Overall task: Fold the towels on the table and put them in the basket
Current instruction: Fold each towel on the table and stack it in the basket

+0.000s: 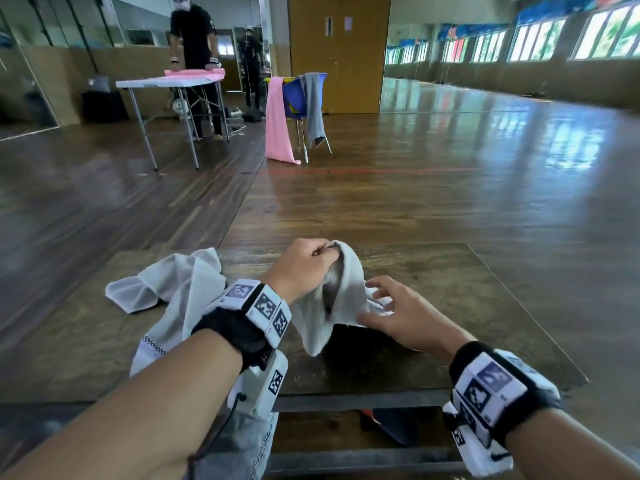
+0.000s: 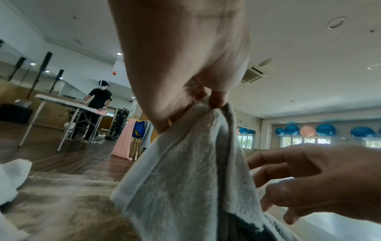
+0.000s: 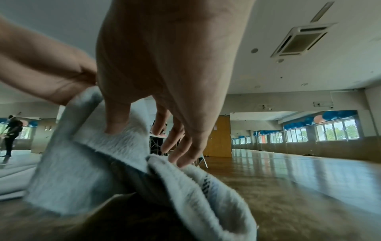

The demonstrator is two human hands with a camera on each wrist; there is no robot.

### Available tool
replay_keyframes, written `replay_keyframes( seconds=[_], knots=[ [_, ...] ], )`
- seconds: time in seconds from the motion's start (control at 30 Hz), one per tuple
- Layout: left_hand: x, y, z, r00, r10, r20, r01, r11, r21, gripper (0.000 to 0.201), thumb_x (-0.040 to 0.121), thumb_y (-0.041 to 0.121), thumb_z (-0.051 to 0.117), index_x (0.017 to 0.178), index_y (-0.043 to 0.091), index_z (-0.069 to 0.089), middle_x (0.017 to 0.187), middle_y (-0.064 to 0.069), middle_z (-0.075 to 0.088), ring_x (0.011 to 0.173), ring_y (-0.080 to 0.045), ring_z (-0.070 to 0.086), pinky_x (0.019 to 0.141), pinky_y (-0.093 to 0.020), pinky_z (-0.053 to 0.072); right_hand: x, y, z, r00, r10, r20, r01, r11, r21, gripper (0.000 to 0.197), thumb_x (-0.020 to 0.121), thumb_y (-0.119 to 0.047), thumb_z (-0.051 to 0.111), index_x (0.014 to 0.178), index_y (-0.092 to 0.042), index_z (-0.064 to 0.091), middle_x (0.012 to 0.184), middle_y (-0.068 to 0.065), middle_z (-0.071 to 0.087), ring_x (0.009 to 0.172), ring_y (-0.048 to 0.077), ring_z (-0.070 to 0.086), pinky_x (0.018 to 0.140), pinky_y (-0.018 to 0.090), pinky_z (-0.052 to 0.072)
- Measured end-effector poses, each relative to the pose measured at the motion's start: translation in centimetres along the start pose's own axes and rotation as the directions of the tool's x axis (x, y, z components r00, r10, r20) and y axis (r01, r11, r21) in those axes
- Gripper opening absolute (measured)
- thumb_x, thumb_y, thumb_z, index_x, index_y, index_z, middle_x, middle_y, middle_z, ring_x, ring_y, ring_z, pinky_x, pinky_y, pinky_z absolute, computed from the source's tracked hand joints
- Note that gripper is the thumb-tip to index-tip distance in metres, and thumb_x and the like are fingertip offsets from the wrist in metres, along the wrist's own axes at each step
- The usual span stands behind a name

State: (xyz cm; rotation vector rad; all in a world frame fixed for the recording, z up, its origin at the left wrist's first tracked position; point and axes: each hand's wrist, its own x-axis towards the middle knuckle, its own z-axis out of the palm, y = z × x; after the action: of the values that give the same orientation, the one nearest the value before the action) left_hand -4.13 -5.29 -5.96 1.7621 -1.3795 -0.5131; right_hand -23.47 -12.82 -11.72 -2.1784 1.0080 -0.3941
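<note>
On the wooden table, a crumpled white cloth lies left of the grey towel. The left hand pinches the grey towel's top edge, lifting it off the table; the right hand touches its lower folds with loosely spread fingers.

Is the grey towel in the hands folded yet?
No. The grey towel hangs bunched from the left hand, which pinches its top; the right hand touches it, fingers spread.
</note>
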Motion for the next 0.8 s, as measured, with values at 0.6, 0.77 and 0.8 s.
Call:
replay_keyframes(
  seconds=[0.6, 0.77, 0.8],
  knots=[
    [0.3, 1.8, -3.1, 0.989, 0.149, -0.004, -0.143, 0.956, 0.258, 0.052, 0.079, 0.039, 0.079, 0.127, 0.03, 0.059, 0.12, 0.002, 0.059, 0.111, -0.01, 0.056, 0.089, -0.026, 0.046, 3.3, -4.4, -5.2, 0.934, -0.173, -0.312, 0.242, 0.95, 0.198, 0.044, 0.106, -0.038, 0.05, 0.067, -0.021, 0.042, 0.048, -0.018, 0.037, 0.045, 0.002, 0.031, 0.044, 0.017, 0.029],
    [-0.1, 3.0, -1.3, 0.936, 0.347, -0.069, -0.309, 0.897, 0.317, 0.029, 0.093, 0.038, 0.064, 0.084, 0.013, 0.075, 0.075, 0.003, 0.067, 0.068, -0.003, 0.061, 0.059, -0.014, 0.044, 2.1, -6.3, -4.6, 0.955, -0.188, -0.23, 0.251, 0.924, 0.287, 0.047, 0.086, -0.065, 0.065, 0.106, -0.023, 0.06, 0.098, -0.005, 0.071, 0.085, -0.001, 0.066, 0.073, 0.018, 0.051],
    [-0.1, 3.3, -1.4, 0.926, 0.346, -0.151, -0.295, 0.913, 0.284, 0.029, 0.095, 0.033, 0.063, 0.077, 0.013, 0.074, 0.063, 0.01, 0.061, 0.061, 0.001, 0.057, 0.054, -0.011, 0.039, 1.8, -6.1, -4.6, 0.961, -0.19, -0.199, 0.242, 0.929, 0.282, 0.058, 0.077, -0.07, 0.07, 0.111, -0.025, 0.058, 0.103, -0.004, 0.072, 0.091, 0.005, 0.068, 0.075, 0.022, 0.053]
  ],
)
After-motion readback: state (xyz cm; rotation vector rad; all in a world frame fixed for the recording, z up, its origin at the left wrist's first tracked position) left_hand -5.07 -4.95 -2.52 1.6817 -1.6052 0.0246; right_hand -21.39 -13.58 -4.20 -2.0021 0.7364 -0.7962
